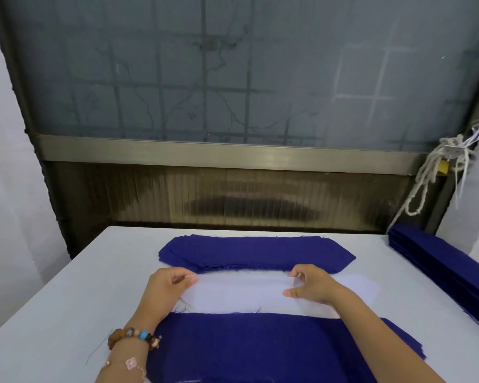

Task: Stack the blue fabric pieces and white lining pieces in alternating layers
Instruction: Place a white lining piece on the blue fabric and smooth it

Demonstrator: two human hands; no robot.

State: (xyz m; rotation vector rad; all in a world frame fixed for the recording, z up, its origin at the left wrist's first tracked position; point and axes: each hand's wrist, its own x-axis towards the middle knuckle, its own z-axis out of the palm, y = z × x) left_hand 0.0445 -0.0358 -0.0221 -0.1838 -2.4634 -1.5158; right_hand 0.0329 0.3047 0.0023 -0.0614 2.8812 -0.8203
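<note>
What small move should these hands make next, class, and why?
Probably lift the white lining piece and lay it on the near blue stack: both the left hand and right hand pinch its far edge, and blue lies topmost there.

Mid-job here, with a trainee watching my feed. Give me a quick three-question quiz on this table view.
1. True or false: the left hand and the right hand both pinch the white lining with their fingers.
2. Which wrist wears the bead bracelet? A) left B) right C) neither
3. Fill the gap: the fabric pile just beyond the lining is ____ in colour.

Key: 1 true; 2 A; 3 blue.
</note>
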